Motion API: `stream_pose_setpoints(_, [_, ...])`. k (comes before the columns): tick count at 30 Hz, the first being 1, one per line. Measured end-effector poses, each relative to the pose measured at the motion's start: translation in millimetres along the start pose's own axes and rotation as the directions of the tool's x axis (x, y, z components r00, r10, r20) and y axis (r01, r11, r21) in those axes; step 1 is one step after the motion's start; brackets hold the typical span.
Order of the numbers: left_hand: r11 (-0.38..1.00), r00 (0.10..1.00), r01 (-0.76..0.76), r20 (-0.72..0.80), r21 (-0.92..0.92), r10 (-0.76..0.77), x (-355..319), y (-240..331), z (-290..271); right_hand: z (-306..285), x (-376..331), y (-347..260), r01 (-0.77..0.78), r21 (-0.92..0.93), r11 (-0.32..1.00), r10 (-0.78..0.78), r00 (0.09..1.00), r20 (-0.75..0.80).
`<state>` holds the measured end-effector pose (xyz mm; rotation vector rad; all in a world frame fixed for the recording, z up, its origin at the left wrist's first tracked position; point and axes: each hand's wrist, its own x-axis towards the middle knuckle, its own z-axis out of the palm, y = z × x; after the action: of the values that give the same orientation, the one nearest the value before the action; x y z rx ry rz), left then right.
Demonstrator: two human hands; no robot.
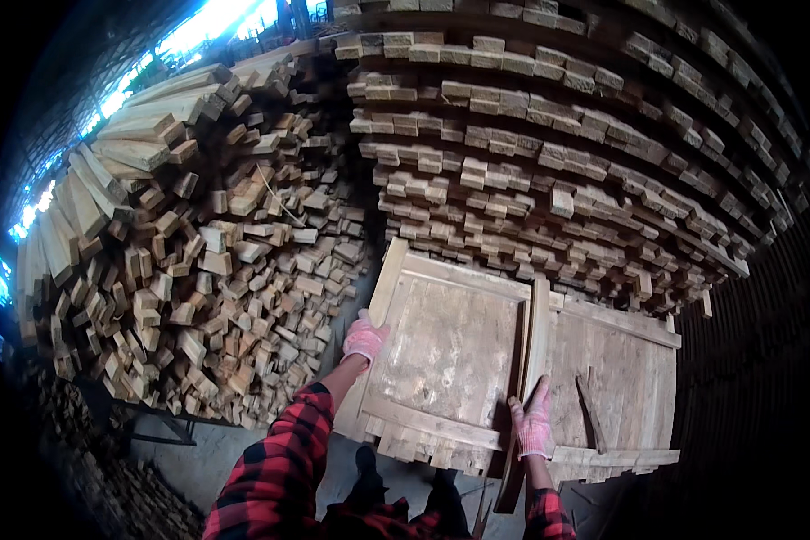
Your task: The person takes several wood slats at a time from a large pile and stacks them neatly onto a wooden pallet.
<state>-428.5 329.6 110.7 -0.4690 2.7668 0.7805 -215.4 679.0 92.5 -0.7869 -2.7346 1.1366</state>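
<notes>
Two pale wooden panels, a left panel [450,346] and a right panel [616,378], lie side by side in front of me, each with strips along its edges. My left hand [366,337], in a pink and white glove, is closed on a wooden strip [387,283] at the left panel's outer edge. Between the panels runs a long wooden strip [537,324] whose lower end juts toward me. My gloved right hand [533,423] grips this strip near its lower part, thumb on the left side. The fingertips of my left hand are partly hidden.
A thin loose stick [590,412] lies on the right panel. Beyond the panels rises a tall stack of boards [549,135], end faces toward me. To the left is a big pile of short wooden sticks [216,261]. Grey floor [211,454] shows around my feet.
</notes>
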Motion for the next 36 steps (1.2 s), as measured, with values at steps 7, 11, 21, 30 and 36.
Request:
stream_pose_setpoints(7, [1.000,0.999,-0.010,0.036,0.008,0.010,15,-3,1,-2,-1,-13,-0.019,-0.035,0.999,0.018,0.999,-0.029])
stream_pose_setpoints(11, [0.999,0.993,0.003,0.119,0.043,-0.008,15,-3,-5,-6,-23,-32,0.061,-0.087,0.994,-0.067,0.996,-0.064])
stream_pose_setpoints(21, [0.991,0.987,-0.014,0.156,-0.135,0.036,35,-32,-11,90,-38,-186,-0.074,0.019,0.997,0.068,0.972,0.225])
stream_pose_setpoints(30, [0.968,0.974,-0.104,0.172,-0.230,0.146,40,-48,6,202,-38,-255,0.147,0.285,0.947,-0.233,0.926,0.296])
stream_pose_setpoints(36, [0.940,0.929,-0.173,0.267,-0.295,0.255,43,-33,18,161,-13,-378,0.595,0.051,0.802,-0.575,0.793,-0.200])
